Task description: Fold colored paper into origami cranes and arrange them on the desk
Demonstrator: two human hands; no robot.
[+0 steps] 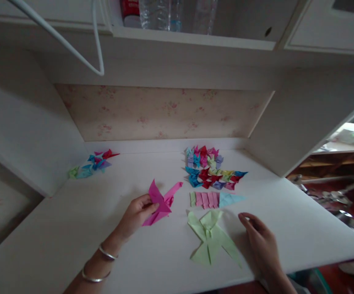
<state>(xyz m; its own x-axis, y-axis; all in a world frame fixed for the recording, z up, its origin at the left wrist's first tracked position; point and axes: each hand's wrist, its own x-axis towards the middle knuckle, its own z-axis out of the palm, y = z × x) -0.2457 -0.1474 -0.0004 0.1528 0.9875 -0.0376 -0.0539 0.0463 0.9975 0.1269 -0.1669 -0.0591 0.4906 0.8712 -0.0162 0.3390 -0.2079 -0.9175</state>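
Observation:
In the head view my left hand (138, 214) pinches the wing of a bright pink folded-paper crane (161, 202) between thumb and fingers, just above the white desk (124, 261). The crane's neck points up and to the right. My right hand (261, 241) is at the right, its fingers curled in towards the thumb with nothing visible in them. Between the hands, nearest to the right one, a pale green origami bow (209, 237) lies flat with its tails spread. Beyond the bow is a folded-paper strip (207, 200) with green, pink and light blue parts.
Several small colourful paper cranes (209, 177) lie in rows at the back right. Another cluster of paper cranes (99, 161) lies at the back left. Side panels border the desk, and a shelf overhead holds plastic bottles (155, 14). A white cable (69, 43) hangs at upper left.

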